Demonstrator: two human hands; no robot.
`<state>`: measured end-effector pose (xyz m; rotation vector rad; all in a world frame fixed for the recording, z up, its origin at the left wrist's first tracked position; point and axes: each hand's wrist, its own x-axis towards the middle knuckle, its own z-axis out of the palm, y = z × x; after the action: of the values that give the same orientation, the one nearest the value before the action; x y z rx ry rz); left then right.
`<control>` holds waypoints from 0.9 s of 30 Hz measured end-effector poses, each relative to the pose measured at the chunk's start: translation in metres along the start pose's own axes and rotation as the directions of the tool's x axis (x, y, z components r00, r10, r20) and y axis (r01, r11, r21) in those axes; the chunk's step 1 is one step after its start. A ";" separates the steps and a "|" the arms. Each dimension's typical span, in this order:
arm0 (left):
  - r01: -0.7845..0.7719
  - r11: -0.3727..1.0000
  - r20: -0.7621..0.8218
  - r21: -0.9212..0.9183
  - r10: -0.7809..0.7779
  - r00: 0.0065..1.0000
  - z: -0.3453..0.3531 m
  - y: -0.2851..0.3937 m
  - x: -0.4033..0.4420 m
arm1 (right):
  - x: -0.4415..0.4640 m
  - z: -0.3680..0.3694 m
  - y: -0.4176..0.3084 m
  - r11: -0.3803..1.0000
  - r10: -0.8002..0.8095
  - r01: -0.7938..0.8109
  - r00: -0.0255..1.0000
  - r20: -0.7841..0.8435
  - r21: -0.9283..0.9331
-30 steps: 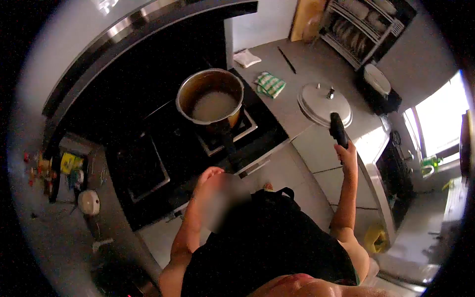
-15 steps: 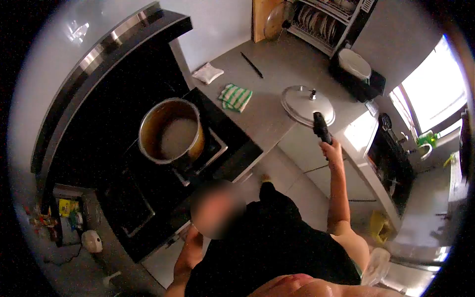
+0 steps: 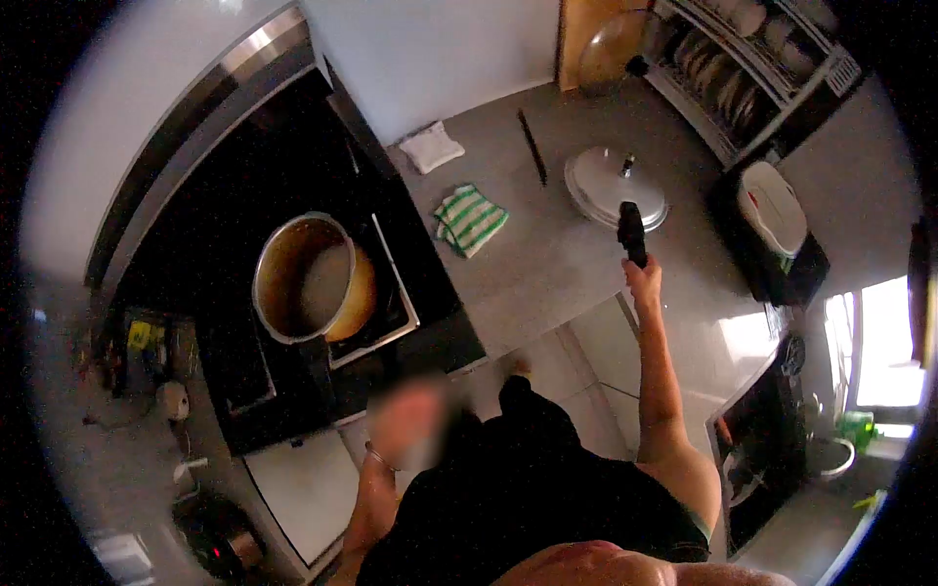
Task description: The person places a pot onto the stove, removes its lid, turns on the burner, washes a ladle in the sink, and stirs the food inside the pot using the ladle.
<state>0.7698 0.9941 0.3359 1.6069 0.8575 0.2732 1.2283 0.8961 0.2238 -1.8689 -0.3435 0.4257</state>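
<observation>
My right hand (image 3: 642,281) is closed around the black handle of a round metal pressure cooker lid (image 3: 601,186). The lid is at the countertop; whether it rests there or is held just above, I cannot tell. On the black stove (image 3: 225,332) stands a deep metal pot (image 3: 360,298), browned inside, with pale contents at its bottom. My left hand (image 3: 408,422) is near the stove's front edge, where the pot's dark handle points. It is blurred, so its fingers and any grip are hidden.
On the countertop (image 3: 528,264) lie a green-and-white striped cloth (image 3: 473,219), a folded white cloth (image 3: 431,147) and a thin black stick (image 3: 532,146). A dish rack (image 3: 738,93) with plates and a glass lid (image 3: 611,54) stand behind. The sink (image 3: 757,469) is at right.
The camera view has turned and shifted, bringing the stove and counter into different positions. My right hand keeps hold of the lid handle. My left hand remains near the stove front.
</observation>
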 end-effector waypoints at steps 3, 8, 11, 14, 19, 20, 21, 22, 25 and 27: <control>0.038 0.999 -0.065 0.013 -0.037 0.997 0.004 -0.002 -0.001 | 0.022 0.008 0.016 0.999 -0.023 0.021 0.999 0.036 0.032; 0.088 0.979 -0.069 -0.185 -0.102 0.992 0.008 0.004 0.006 | 0.048 0.017 0.047 0.993 -0.102 0.103 0.995 -0.004 0.055; 0.084 0.984 -0.073 -0.159 -0.097 0.993 0.009 0.003 0.012 | 0.047 0.017 0.038 0.995 -0.074 0.073 0.997 0.007 0.071; 0.075 0.980 -0.068 -0.186 -0.089 0.994 0.009 -0.003 0.012 | 0.056 0.018 0.053 0.995 -0.095 0.095 0.995 0.018 0.015; 0.042 0.998 -0.144 -0.047 -0.048 0.988 0.007 -0.008 0.004 | 0.049 0.022 0.038 0.993 -0.063 0.061 0.998 0.009 0.096; 0.049 0.997 -0.149 -0.061 -0.057 0.987 0.006 -0.007 0.002 | 0.048 0.022 0.034 0.990 -0.056 0.053 0.998 0.019 0.131; 0.056 0.995 -0.157 -0.078 -0.068 0.985 0.004 -0.007 0.001 | 0.051 0.024 0.036 0.992 -0.069 0.068 0.998 0.006 0.105; 0.061 0.993 -0.167 -0.099 -0.077 0.983 0.003 -0.009 0.000 | 0.056 0.026 0.044 0.993 -0.087 0.087 0.996 -0.005 0.078; 0.026 0.925 -0.184 -0.379 -0.104 0.977 0.007 -0.001 -0.005 | 0.067 0.022 0.059 0.996 -0.088 0.088 0.996 0.015 0.035; 0.137 0.924 -0.201 -0.357 -0.219 0.955 0.007 0.009 -0.006 | 0.078 0.019 0.073 0.995 -0.098 0.099 0.994 0.039 -0.019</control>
<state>0.7735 0.9851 0.3441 1.1784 1.0709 0.4644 1.2911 0.9225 0.1393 -1.8570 -0.4652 0.3928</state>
